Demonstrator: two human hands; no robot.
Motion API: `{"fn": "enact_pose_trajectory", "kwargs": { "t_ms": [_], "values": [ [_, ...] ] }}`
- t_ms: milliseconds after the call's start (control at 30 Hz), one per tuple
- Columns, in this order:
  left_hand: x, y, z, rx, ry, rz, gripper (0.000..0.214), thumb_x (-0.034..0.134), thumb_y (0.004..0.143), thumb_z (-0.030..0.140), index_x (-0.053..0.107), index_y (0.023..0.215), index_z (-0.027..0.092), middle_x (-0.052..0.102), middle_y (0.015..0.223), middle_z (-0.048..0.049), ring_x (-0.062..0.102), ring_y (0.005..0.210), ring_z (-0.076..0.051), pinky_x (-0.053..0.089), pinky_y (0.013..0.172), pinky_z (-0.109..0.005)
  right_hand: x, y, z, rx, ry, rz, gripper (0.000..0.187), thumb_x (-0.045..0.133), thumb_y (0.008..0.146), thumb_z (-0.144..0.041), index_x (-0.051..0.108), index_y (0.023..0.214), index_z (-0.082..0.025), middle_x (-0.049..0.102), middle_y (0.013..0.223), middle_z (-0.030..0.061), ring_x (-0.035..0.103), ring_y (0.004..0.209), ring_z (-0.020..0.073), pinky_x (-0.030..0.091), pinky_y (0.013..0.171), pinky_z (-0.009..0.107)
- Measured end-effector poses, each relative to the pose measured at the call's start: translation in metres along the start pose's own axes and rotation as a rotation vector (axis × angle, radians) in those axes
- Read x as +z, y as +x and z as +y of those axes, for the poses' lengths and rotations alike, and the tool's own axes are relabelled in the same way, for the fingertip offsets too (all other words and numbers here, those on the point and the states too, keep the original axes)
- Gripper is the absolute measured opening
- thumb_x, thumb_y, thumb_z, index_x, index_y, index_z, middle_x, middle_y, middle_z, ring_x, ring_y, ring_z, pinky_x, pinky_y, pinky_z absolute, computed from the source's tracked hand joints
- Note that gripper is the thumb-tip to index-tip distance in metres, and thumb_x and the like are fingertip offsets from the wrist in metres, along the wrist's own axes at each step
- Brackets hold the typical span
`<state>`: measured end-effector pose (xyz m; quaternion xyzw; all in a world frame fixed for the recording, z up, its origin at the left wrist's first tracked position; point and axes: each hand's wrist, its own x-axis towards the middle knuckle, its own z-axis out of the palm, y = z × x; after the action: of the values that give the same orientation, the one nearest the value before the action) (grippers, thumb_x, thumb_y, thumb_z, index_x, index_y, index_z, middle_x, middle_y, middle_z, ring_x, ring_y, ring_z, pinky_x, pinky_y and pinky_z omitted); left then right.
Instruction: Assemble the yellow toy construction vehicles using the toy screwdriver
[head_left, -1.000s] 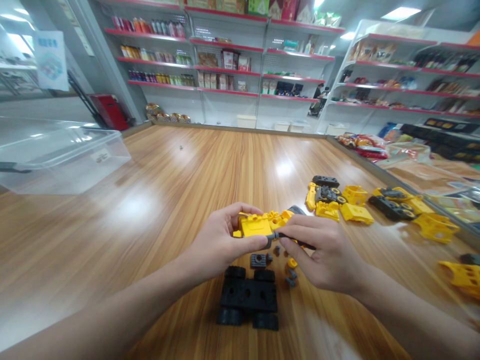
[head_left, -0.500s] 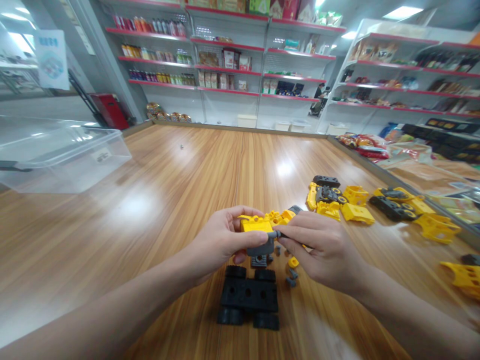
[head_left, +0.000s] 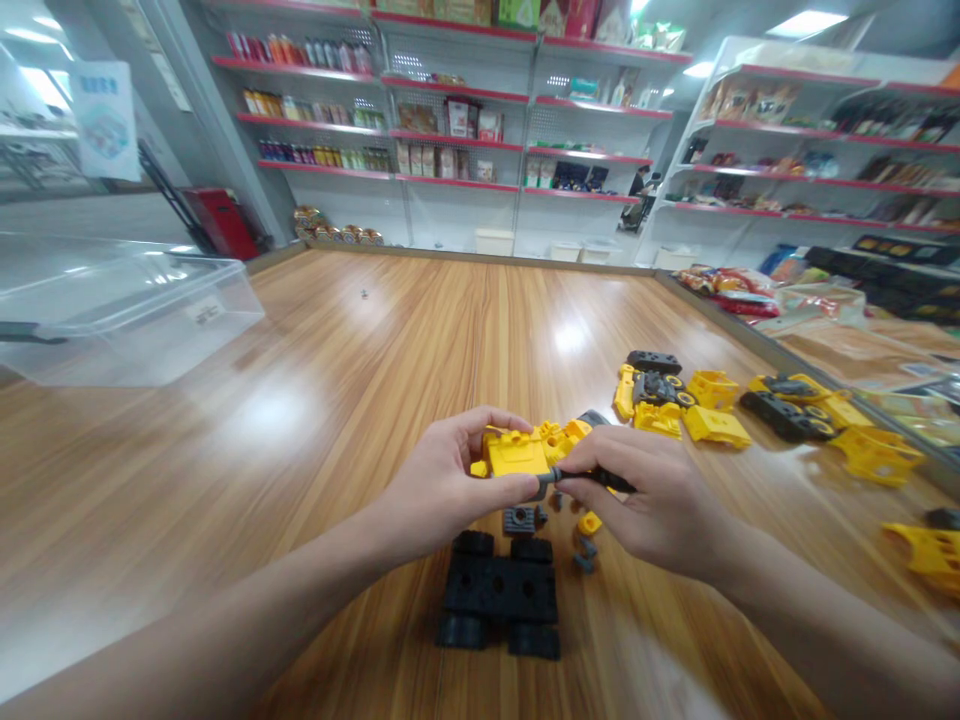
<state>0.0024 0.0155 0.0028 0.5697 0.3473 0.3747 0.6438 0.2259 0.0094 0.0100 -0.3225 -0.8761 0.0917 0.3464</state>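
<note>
My left hand [head_left: 442, 485] grips a yellow toy body part [head_left: 517, 452] above the wooden table [head_left: 360, 400], thumb below and fingers curled over its top. My right hand [head_left: 652, 510] pinches a slim dark tool [head_left: 592, 477] whose grey tip meets the yellow part's lower right edge. Below both hands a black wheeled toy chassis [head_left: 499, 595] lies on the table. Small grey pieces [head_left: 521, 519] and a little yellow piece [head_left: 589, 523] lie between the chassis and my hands.
A heap of yellow and black toy parts [head_left: 679, 395] lies to the right, with more [head_left: 825, 420] toward the table's right edge and one [head_left: 930, 550] at the far right. A clear plastic bin [head_left: 112, 315] stands at the left. Shop shelves [head_left: 450, 130] line the back.
The yellow part tipped forward half a second ago, showing a grey underside, and is now level again. Both hands stayed in the same spot with only small shifts.
</note>
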Motion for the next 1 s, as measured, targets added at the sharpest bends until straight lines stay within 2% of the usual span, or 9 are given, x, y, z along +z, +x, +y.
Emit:
{"fn": "enact_pose_trajectory", "kwargs": {
  "t_ms": [267,367,567,700,833,933,1000],
  "values": [
    [-0.0015,-0.0009,0.0005,0.024,0.057,0.009,0.045,0.079,0.073,0.026,0.057,0.112,0.018,0.07,0.101,-0.0061,0.065,0.086,-0.017,0.051,0.075,-0.03,-0.0006,-0.0029,0.0011,-0.017,-0.043,-0.058,0.008,0.059,0.09,-0.016,0.067,0.089,-0.016,0.066,0.074,0.0023,0.059,0.067,0.0146,0.04,0.062,0.029],
    [-0.0011,-0.0007,0.0001,0.03,0.066,0.01,0.045,0.078,0.074,0.024,0.057,0.112,0.018,0.069,0.102,-0.0056,0.065,0.087,-0.017,0.051,0.075,-0.029,-0.0011,-0.0035,0.0006,-0.005,-0.048,-0.087,0.006,0.06,0.088,-0.017,0.066,0.089,-0.017,0.066,0.076,0.0015,0.059,0.068,0.0142,0.04,0.062,0.028],
    [0.0006,-0.0018,0.0027,0.024,0.045,0.006,0.043,0.078,0.074,0.024,0.057,0.111,0.017,0.07,0.102,-0.0052,0.066,0.085,-0.016,0.052,0.075,-0.028,-0.0019,-0.0037,-0.0002,-0.026,-0.011,-0.065,0.011,0.06,0.085,-0.011,0.065,0.094,-0.015,0.067,0.078,0.0016,0.061,0.068,0.0121,0.041,0.063,0.025],
    [0.002,-0.0037,0.0048,0.028,0.09,0.018,0.042,0.077,0.074,0.023,0.058,0.11,0.017,0.069,0.098,-0.0043,0.065,0.083,-0.015,0.052,0.072,-0.026,-0.002,-0.0035,0.0012,-0.051,-0.062,-0.111,0.008,0.057,0.089,-0.016,0.065,0.089,-0.016,0.065,0.072,0.0014,0.057,0.062,0.0126,0.036,0.057,0.027],
    [0.0014,-0.0041,0.0037,0.021,0.104,0.017,0.042,0.077,0.074,0.023,0.058,0.11,0.017,0.068,0.097,-0.0038,0.064,0.083,-0.014,0.052,0.072,-0.026,-0.002,-0.0026,-0.0008,-0.054,-0.088,-0.201,0.019,0.051,0.092,-0.017,0.062,0.076,-0.016,0.058,0.063,0.0001,0.051,0.057,0.0122,0.03,0.053,0.029],
    [0.0003,-0.0036,0.0019,0.022,0.107,0.013,0.041,0.077,0.074,0.023,0.058,0.111,0.018,0.069,0.097,-0.0036,0.064,0.082,-0.014,0.051,0.071,-0.026,-0.0018,-0.0021,-0.0027,-0.01,-0.064,-0.183,0.008,0.056,0.089,-0.016,0.063,0.086,-0.016,0.062,0.07,-0.0001,0.055,0.062,0.0119,0.034,0.057,0.027],
    [-0.0002,-0.0032,0.0013,0.03,0.108,0.017,0.042,0.077,0.074,0.023,0.057,0.111,0.018,0.069,0.098,-0.0035,0.064,0.082,-0.014,0.051,0.071,-0.026,-0.0019,-0.0022,-0.0033,0.015,-0.041,-0.129,0.009,0.06,0.085,-0.015,0.063,0.094,-0.016,0.065,0.078,0.0005,0.057,0.067,0.0117,0.038,0.062,0.026]
  ]
}}
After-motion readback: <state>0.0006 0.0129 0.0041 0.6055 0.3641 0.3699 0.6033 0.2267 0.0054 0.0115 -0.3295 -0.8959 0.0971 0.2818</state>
